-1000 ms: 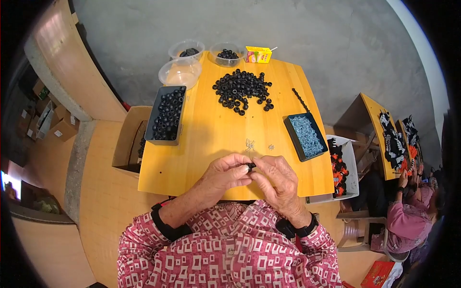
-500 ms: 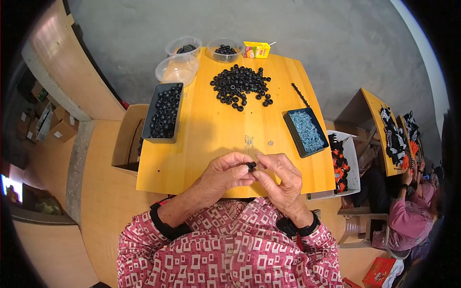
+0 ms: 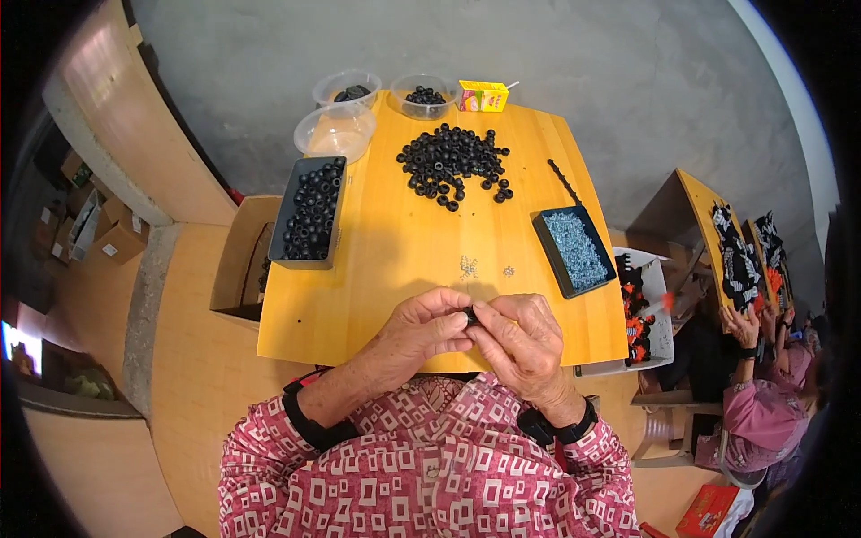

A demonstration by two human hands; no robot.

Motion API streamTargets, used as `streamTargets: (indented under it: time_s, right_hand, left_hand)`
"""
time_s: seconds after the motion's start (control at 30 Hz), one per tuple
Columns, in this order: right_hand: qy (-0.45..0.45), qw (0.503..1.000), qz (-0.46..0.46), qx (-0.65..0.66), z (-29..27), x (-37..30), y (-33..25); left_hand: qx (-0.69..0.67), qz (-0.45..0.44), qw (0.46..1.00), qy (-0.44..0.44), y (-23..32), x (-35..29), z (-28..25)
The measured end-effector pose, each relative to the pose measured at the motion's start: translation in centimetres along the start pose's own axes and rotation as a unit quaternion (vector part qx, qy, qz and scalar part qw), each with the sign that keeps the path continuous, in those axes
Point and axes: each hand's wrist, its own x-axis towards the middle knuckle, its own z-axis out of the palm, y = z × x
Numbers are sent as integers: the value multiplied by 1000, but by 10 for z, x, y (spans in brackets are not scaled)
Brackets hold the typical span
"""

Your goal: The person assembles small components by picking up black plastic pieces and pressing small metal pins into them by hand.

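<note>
Pinching one small black round ring [image 3: 470, 315] between both hands, close to the chest, over the near edge of the yellow wooden table [image 3: 395, 260]. Left hand [image 3: 429, 327] curled almost shut, fingertips on the ring. Right hand [image 3: 522, 339] curled the same way, thumb and finger on the ring's other side. Ring right in the middle, touching both hands, no hand nearer. Too small and round to tell a long side.

Just ahead of the hands, a few tiny silver bits [image 3: 468, 265]. Farther ahead, a big heap of black rings [image 3: 453, 163]. Ahead and to the left, a dark tray of black rings [image 3: 311, 212]. Ahead and to the right, a dark tray of pale blue bits [image 3: 574, 249]. Far ahead, clear plastic bowls [image 3: 335, 131] and a small yellow box [image 3: 482, 95].

Grey floor beyond. Off to the right, other people at another yellow table [image 3: 708, 215].
</note>
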Motion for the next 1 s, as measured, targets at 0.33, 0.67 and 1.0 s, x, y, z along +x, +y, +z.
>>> streamTargets:
  time_s: [0.33,0.67,1.0]
  right_hand:
    - [-1,999,34,4,4,-1,3]
    - [-18,999,33,26,4,1,4]
    - [-25,999,22,26,3,-3,7]
  left_hand:
    - [140,32,988,57,5,-2,8]
    - [155,32,986,52,1,-1,4]
    - [174,17,984,42,9,0,8]
